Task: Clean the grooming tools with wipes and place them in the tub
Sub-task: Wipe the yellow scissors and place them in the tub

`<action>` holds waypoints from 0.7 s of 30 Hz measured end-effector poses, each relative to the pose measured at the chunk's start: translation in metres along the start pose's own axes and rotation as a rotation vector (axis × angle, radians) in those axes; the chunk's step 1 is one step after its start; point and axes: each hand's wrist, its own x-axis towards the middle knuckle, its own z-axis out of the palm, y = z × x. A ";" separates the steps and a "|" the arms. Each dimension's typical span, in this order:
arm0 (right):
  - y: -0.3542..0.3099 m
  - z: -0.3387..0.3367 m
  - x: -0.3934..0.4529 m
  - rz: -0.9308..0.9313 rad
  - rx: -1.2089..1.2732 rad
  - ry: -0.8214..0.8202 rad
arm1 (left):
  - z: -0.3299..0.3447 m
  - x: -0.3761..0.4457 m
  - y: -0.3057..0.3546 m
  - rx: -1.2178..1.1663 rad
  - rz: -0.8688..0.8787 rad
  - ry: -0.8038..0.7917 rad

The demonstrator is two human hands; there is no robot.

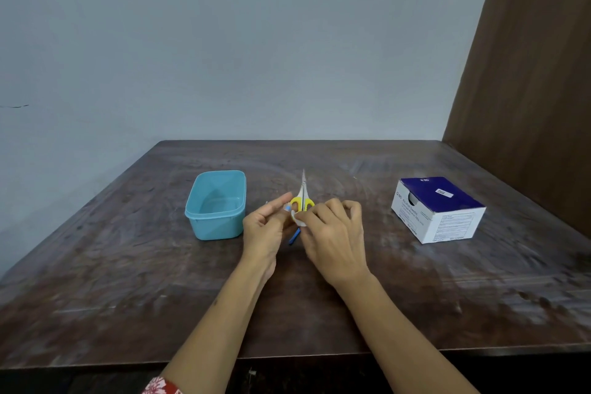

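Observation:
Small scissors [303, 198] with yellow handles lie mid-table, closed blades pointing away from me. Just in front of them my left hand [265, 230] and my right hand [335, 237] meet. The right hand's fingertips pinch a small white wipe [299, 220]. The left hand's thumb and fingers hold its other edge, where a bit of blue shows; I cannot tell whether that is a packet. A thin blue tool [295, 237] pokes out below, between the hands; whether it lies on the table or is held is hidden. The light blue tub [217, 224] stands to the left, with nothing inside.
A white and dark blue box of swabs [438, 211] sits at the right on the dark wooden table [415, 281]. A brown panel [527, 89] rises along the right side and a pale wall stands behind. The table's front edge is near my forearms.

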 end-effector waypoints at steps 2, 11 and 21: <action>0.000 0.001 0.000 -0.028 -0.047 0.033 | -0.001 0.000 -0.001 0.058 0.011 0.019; -0.006 -0.003 0.002 0.036 0.054 0.124 | 0.001 -0.003 -0.001 0.112 0.019 0.002; -0.005 -0.003 0.000 0.363 0.328 0.023 | 0.005 -0.004 -0.001 0.043 -0.045 -0.104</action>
